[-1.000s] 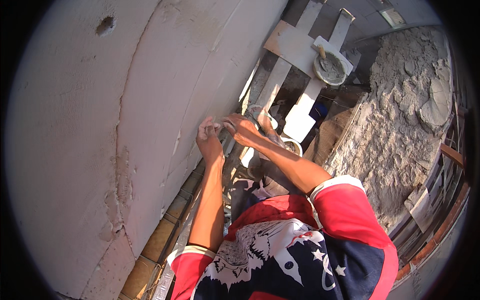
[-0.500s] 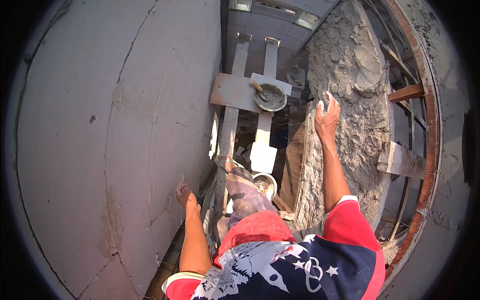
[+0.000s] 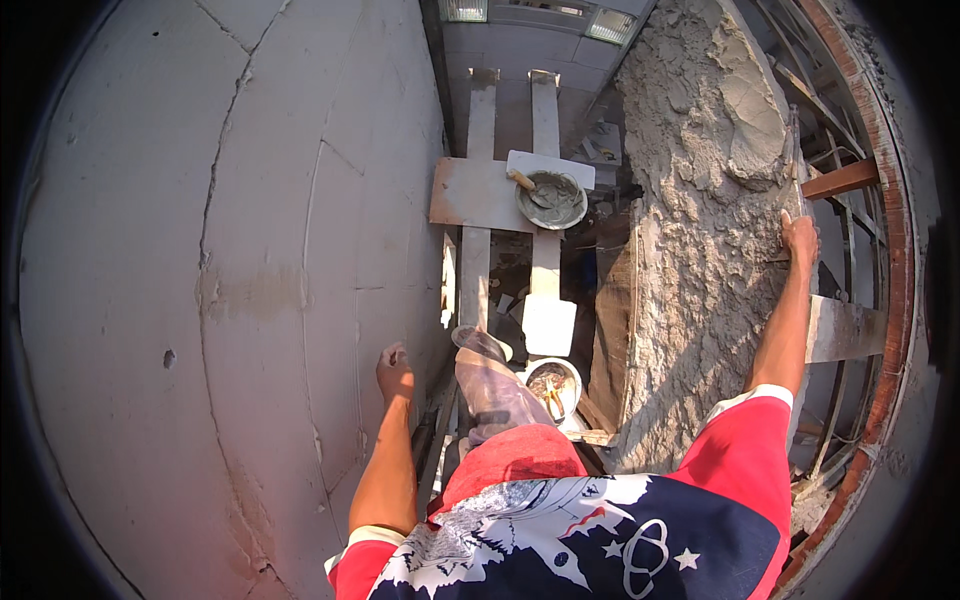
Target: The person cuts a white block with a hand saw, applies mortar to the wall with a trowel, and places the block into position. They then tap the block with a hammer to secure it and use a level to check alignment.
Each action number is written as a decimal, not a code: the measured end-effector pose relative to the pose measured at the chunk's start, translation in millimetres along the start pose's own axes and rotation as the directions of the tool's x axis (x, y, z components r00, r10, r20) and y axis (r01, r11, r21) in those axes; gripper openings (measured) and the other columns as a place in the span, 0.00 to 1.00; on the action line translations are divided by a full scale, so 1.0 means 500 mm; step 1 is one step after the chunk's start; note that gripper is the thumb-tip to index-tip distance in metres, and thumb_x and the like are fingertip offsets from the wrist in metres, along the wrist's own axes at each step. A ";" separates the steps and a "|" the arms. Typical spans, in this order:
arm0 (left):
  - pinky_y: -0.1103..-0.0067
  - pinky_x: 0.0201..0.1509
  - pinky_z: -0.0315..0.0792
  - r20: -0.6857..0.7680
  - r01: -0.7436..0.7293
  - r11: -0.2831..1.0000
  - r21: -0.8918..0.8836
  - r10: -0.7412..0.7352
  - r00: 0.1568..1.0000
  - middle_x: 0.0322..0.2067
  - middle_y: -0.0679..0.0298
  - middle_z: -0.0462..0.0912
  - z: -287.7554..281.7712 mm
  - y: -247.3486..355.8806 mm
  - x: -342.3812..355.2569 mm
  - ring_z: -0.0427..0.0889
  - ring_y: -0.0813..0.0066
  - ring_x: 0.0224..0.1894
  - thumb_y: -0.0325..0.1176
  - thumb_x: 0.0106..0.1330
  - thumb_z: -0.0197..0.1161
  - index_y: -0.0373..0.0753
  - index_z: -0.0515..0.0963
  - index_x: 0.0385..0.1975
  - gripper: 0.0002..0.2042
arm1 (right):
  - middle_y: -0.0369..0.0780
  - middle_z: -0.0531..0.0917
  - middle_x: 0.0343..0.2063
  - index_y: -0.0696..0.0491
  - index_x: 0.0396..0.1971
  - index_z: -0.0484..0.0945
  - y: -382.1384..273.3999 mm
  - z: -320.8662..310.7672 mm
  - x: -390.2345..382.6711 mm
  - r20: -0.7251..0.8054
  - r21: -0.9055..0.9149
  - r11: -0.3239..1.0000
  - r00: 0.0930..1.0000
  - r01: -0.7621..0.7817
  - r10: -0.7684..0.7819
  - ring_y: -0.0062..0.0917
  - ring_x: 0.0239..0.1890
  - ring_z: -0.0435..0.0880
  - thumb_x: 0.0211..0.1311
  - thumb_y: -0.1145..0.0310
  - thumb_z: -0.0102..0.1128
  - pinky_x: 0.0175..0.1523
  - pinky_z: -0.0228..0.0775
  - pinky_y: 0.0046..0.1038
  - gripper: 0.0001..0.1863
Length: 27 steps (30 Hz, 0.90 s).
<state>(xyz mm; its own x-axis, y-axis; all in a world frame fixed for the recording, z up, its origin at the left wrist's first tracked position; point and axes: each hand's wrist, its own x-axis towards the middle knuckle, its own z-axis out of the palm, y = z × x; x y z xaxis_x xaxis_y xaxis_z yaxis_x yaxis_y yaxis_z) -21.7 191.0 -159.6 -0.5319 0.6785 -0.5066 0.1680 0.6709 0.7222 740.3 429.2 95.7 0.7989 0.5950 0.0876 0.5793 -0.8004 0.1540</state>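
Note:
My right hand (image 3: 799, 238) rests at the right edge of a tall slab (image 3: 700, 250) coated in rough grey mortar. Its fingers curl around that edge. My left hand (image 3: 395, 372) hangs beside the pale wall on the left, fingers curled in, with nothing visible in them. Farther ahead, a round bowl of wet mortar (image 3: 560, 210) has a wooden-handled tool (image 3: 521, 180) lying in it. The bowl sits on a board (image 3: 470, 195) laid across two planks.
A large cracked wall (image 3: 270, 300) rises on my left. Narrow planks (image 3: 475, 270) run ahead over a cluttered gap. Near my leg stands a white bucket (image 3: 574, 385) with tools inside. Beyond the slab are wooden bars (image 3: 842, 180) and a curved reddish frame (image 3: 897, 300).
My right hand has moved from above the mortar surface to the slab's right edge and closed on it. My left hand has shifted slightly, staying beside the wall. The view has turned a little.

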 end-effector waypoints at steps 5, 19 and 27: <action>0.71 0.59 0.74 0.151 -0.186 0.978 0.093 0.171 0.974 0.49 0.56 0.85 0.022 0.147 0.086 0.83 0.66 0.52 0.35 0.77 0.60 0.34 0.80 0.55 0.14 | 0.57 0.86 0.47 0.54 0.49 0.79 0.091 0.085 0.055 -0.124 -0.122 0.980 0.977 0.158 -0.173 0.58 0.53 0.84 0.73 0.45 0.58 0.55 0.75 0.54 0.25; 0.67 0.66 0.70 0.179 -0.201 0.948 0.246 0.159 0.971 0.55 0.48 0.82 -0.024 0.217 0.177 0.79 0.53 0.60 0.29 0.73 0.61 0.33 0.79 0.56 0.14 | 0.57 0.85 0.43 0.58 0.43 0.77 0.096 0.063 0.007 -0.146 -0.108 0.983 0.975 0.151 -0.166 0.59 0.50 0.82 0.70 0.52 0.63 0.50 0.74 0.55 0.21; 0.69 0.62 0.74 0.241 -0.188 0.920 0.343 0.107 0.965 0.52 0.51 0.86 0.030 0.281 0.185 0.84 0.60 0.55 0.34 0.74 0.62 0.34 0.81 0.55 0.15 | 0.57 0.87 0.39 0.57 0.42 0.80 0.050 0.033 -0.017 -0.152 -0.088 0.992 0.983 0.090 -0.103 0.57 0.47 0.85 0.69 0.50 0.65 0.50 0.76 0.54 0.22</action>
<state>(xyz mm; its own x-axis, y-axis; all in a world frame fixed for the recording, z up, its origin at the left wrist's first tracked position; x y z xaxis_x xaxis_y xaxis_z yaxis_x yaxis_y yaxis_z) -34.7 352.6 -112.0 -0.2949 0.7983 -0.5252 0.5391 0.5928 0.5984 750.7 402.9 82.8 0.7011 0.6785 0.2195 0.6326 -0.7338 0.2477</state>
